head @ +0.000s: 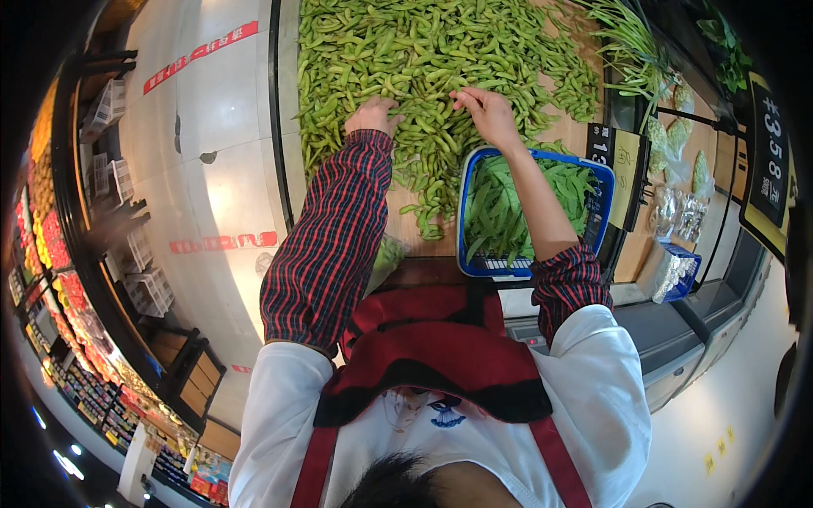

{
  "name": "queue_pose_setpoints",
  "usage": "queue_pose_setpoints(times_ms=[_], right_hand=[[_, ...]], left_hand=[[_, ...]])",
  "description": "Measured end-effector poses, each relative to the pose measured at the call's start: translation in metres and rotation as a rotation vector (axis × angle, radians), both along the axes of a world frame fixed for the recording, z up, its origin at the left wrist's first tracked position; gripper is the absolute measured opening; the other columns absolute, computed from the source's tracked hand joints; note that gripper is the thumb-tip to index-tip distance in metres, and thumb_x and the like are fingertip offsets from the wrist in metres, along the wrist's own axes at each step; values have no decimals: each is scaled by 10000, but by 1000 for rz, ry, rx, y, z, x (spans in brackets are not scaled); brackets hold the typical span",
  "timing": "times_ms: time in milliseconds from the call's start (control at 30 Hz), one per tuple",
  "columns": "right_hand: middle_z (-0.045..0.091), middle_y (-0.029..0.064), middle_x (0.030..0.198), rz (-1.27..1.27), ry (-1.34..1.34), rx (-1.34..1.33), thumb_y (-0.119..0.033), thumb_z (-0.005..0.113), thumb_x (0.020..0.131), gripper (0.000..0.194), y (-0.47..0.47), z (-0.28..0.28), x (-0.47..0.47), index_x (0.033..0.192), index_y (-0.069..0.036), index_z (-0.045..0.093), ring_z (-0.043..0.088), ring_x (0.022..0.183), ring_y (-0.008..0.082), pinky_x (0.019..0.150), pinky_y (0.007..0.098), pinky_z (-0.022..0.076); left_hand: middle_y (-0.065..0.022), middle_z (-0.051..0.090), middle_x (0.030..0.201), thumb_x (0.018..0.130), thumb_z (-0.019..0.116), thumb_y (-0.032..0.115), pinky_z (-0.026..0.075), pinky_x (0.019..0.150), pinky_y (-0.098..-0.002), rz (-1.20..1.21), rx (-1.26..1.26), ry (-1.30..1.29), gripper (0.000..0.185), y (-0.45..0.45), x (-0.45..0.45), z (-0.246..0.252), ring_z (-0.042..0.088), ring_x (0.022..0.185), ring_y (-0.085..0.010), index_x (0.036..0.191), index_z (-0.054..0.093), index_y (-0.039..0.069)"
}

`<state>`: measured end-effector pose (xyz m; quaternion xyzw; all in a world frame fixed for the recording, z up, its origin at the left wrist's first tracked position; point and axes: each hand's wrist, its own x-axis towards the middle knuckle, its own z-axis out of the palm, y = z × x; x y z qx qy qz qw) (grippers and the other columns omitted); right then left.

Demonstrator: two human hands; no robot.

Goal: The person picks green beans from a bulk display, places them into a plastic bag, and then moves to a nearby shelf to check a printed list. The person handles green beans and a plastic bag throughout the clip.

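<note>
A thick spread of green soybean pods (pixel 413 57) covers a wooden display top. My left hand (pixel 371 116) rests on the pods at the left, back of the hand up; its fingertips sit partly among them, so its grip is hidden. Farther right, my right hand (pixel 490 117) hovers just over the pods with thumb and fingertips drawn together. Whether a pod is between those fingertips is too small to tell. Under my right forearm stands a blue plastic basket (pixel 460 222) with long leafy greens (pixel 495 209) inside.
A plastic bag of green produce (pixel 387 257) lies beside my left sleeve, at the display's near edge. Long-stalked greens (pixel 625 47), price signs (pixel 619 171), bagged goods (pixel 676 209) and a small blue basket (pixel 676 272) are on the right. A tiled aisle (pixel 216 127) runs along the left.
</note>
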<state>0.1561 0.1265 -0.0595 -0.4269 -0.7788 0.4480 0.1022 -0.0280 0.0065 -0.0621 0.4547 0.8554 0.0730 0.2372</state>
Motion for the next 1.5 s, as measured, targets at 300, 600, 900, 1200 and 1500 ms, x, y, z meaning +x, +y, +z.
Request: queue_pose_setpoints(times_ms=[300,600,900,1200,1500], right_hand=[[621,-10,842,-151,363,-591,-247,590,892,226,-16,35,13,955,-32,626,554,831,74,802,223,413],[591,-54,836,-240,422,-711,-317,513,933,272,-38,67,11,978,-77,633,441,705,21,606,173,327],[559,-55,767,-172,479,-747,-281,542,919,249,-63,68,11,961,-56,639,465,685,20,612,174,355],[599,30,724,-85,108,203,-298,711,763,259,-41,58,10,886,-75,662,532,583,114,527,251,424],[576,106,1017,-205,-201,780,-190,661,791,303,50,-14,10,1084,-141,602,545,901,309,779,449,435]], left_hand=[[-196,578,1122,631,831,364,506,852,-327,446,206,-866,783,0,7,18,584,1006,-221,1196,508,-72],[-69,548,851,707,793,326,365,505,-191,628,193,-1168,758,-7,21,40,483,715,-67,1230,441,-94],[-42,510,892,918,549,279,449,678,-290,680,386,-1797,230,-24,31,41,514,847,-166,953,531,52],[-64,562,899,960,452,247,491,672,-305,868,320,-2103,207,-42,32,13,555,783,-186,1028,517,63],[-26,511,853,933,524,233,386,509,-265,776,321,-1911,306,-39,30,14,484,674,-144,1186,441,84]])
